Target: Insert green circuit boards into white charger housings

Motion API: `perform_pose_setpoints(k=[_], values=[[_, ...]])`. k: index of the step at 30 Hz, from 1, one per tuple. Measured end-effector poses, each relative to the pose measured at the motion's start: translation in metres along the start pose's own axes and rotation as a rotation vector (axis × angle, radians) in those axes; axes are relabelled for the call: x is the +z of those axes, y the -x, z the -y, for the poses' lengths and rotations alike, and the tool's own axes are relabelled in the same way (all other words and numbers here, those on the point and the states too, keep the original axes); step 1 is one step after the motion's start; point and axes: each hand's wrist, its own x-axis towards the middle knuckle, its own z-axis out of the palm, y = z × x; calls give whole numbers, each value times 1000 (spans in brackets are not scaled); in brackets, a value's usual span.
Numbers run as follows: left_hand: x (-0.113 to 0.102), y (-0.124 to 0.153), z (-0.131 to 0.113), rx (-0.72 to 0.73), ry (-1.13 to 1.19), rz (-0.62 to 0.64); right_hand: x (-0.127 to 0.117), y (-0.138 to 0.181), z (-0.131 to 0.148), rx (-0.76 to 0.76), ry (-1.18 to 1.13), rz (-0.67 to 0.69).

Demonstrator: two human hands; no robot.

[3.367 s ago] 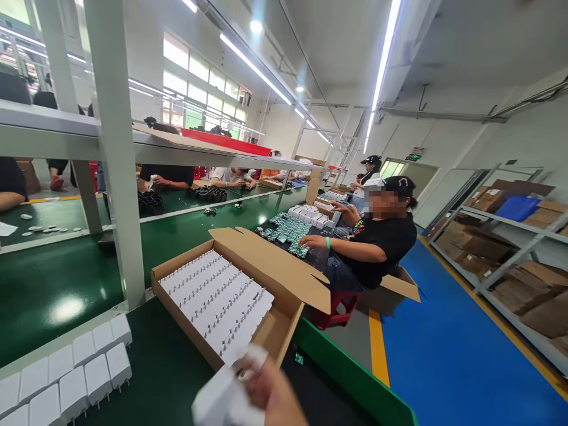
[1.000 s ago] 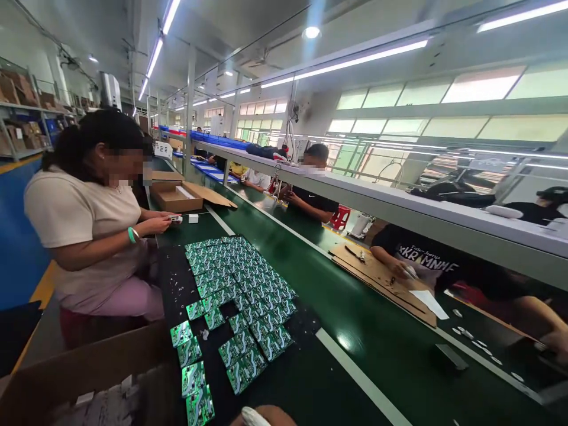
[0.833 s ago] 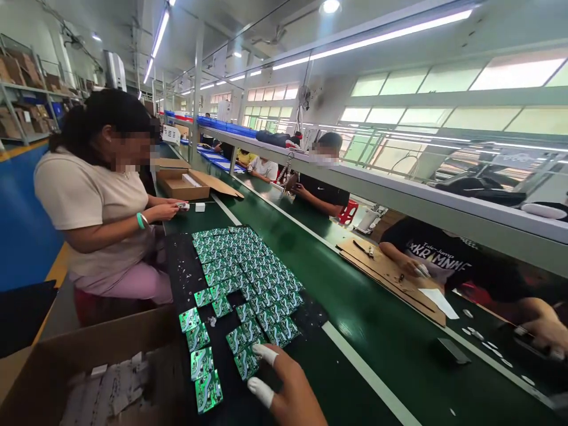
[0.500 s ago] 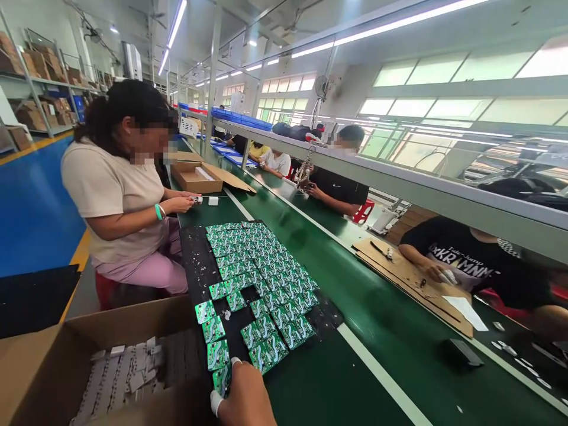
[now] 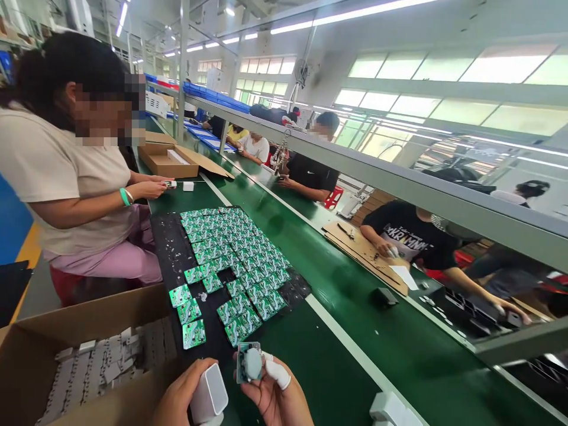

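My left hand point(image 5: 184, 390) is wrapped round a white plastic housing point(image 5: 210, 390), whose open end faces up and to the right. Just to its right, my right hand point(image 5: 279, 384) grips a small circuit board point(image 5: 248, 362) by its edges between thumb and fingers. A pale round part covers much of that board's face. White covers sit on some of my right fingertips. The housing and the board are apart. Beyond both hands, many green circuit boards point(image 5: 235, 260) lie in rows on a black mat point(image 5: 168, 236).
A cardboard box point(image 5: 106, 307) holding white parts stands at the left. White housings point(image 5: 393, 409) lie at the lower right. A co-worker point(image 5: 89, 154) sits at the left, holding a small part; others sit across the green bench point(image 5: 337, 278). A shelf beam point(image 5: 355, 168) crosses above.
My right hand has lifted a board off the near end of the left column and turned it up. My left hand has come into view with the housing. The view has swung right.
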Motion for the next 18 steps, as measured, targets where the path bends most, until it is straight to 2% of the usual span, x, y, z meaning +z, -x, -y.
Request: perform_pose_setpoints(k=[4, 8, 10, 14, 18], values=[[8, -3, -13, 115, -42, 33, -11, 25, 5, -52, 84, -188], [12, -2, -21, 221, -100, 187, -12, 52, 14, -112, 263, -254], [15, -1, -24, 262, -110, 223, -10, 63, 14, -166, 354, -243], [24, 1, -28, 333, -111, 248, -9, 78, 6, -307, 653, -139], [29, 5, -29, 401, -161, 279, -17, 82, 2, -390, 845, -167]])
